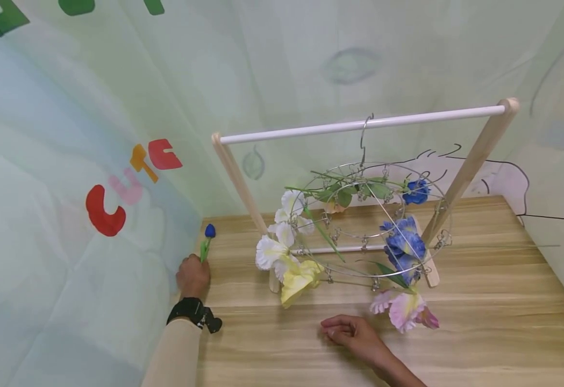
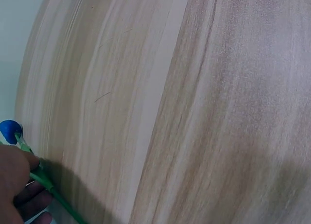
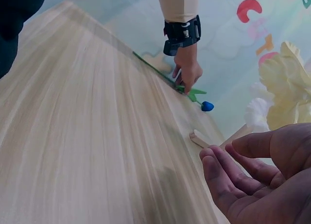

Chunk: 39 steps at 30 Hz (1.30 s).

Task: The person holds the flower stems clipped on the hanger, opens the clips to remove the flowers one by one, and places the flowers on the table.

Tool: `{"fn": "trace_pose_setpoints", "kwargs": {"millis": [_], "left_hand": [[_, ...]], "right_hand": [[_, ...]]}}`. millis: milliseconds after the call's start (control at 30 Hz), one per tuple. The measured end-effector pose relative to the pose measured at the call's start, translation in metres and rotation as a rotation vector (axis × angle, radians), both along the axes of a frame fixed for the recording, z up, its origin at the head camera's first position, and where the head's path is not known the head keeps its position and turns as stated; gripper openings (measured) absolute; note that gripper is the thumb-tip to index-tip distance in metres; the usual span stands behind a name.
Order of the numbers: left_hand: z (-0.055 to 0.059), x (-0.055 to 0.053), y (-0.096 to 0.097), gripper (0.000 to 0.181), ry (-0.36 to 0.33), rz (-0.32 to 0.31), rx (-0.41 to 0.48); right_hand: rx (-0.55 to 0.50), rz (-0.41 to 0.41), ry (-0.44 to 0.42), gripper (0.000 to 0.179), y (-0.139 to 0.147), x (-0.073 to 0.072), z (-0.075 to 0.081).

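Note:
My left hand [image 1: 193, 275] pinches the green stem of a blue tulip [image 1: 209, 231] along the table's left edge. In the left wrist view, thumb and fingers close round its stem [image 2: 59, 197], with the blue bud past the fingertips. The right wrist view shows the long stem trailing back behind the hand. My right hand [image 1: 359, 338] hovers low over the table's front, fingers loosely curled and holding nothing. Behind it a round wire clip hanger [image 1: 387, 276] carries a pink flower [image 1: 404, 310], a yellow flower [image 1: 299, 280], white flowers [image 1: 272, 251] and blue flowers [image 1: 405, 244].
The hanger's hook hangs from the white bar [image 1: 301, 131] of a wooden rack [image 1: 475, 161] standing on the table [image 1: 485, 344]. Several bare clips dangle from its rings. A printed cloth backdrop [image 1: 282, 70] encloses the table's back and sides.

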<state>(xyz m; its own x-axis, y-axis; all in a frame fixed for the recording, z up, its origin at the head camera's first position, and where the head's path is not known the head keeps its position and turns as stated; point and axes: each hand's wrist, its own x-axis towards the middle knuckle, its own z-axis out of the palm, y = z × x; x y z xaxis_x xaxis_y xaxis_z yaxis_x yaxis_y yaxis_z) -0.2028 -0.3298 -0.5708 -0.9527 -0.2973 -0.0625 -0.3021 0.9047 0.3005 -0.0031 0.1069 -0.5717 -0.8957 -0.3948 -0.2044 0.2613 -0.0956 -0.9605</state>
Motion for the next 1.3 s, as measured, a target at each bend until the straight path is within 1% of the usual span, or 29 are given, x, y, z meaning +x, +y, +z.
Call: {"fn": "trace_pose_setpoints", "kwargs": {"millis": [67, 200, 300, 500, 567, 733, 933, 1200, 1300], "left_hand": [[0.000, 0.001, 0.001, 0.032, -0.004, -0.003, -0.009], [-0.001, 0.002, 0.001, 0.033, -0.013, -0.005, -0.023], [-0.003, 0.001, 0.001, 0.033, -0.008, -0.003, -0.024], [-0.003, 0.004, 0.000, 0.031, 0.021, 0.000, -0.026], [-0.003, 0.004, 0.000, 0.032, 0.018, 0.009, -0.023], [-0.004, 0.003, 0.000, 0.034, 0.000, 0.028, -0.016], [-0.003, 0.006, -0.001, 0.032, -0.003, 0.021, -0.003], [-0.002, 0.007, -0.003, 0.031, -0.027, 0.039, 0.016], [0.000, 0.008, -0.002, 0.031, -0.025, 0.039, 0.022]], "right_hand": [[-0.014, 0.000, 0.012, 0.039, 0.000, 0.000, 0.002], [-0.009, -0.009, 0.018, 0.039, 0.000, 0.000, 0.005], [0.012, -0.019, 0.019, 0.037, -0.001, 0.000, 0.007], [0.027, -0.019, 0.022, 0.036, -0.002, 0.000, 0.010], [0.036, -0.017, 0.030, 0.035, -0.002, 0.000, 0.012], [0.083, -0.021, 0.083, 0.035, -0.002, -0.001, 0.018], [0.087, -0.040, 0.123, 0.034, -0.002, 0.000, 0.025], [0.128, -0.087, 0.259, 0.029, -0.001, 0.003, 0.040], [0.143, -0.109, 0.283, 0.028, -0.001, 0.002, 0.046]]}}
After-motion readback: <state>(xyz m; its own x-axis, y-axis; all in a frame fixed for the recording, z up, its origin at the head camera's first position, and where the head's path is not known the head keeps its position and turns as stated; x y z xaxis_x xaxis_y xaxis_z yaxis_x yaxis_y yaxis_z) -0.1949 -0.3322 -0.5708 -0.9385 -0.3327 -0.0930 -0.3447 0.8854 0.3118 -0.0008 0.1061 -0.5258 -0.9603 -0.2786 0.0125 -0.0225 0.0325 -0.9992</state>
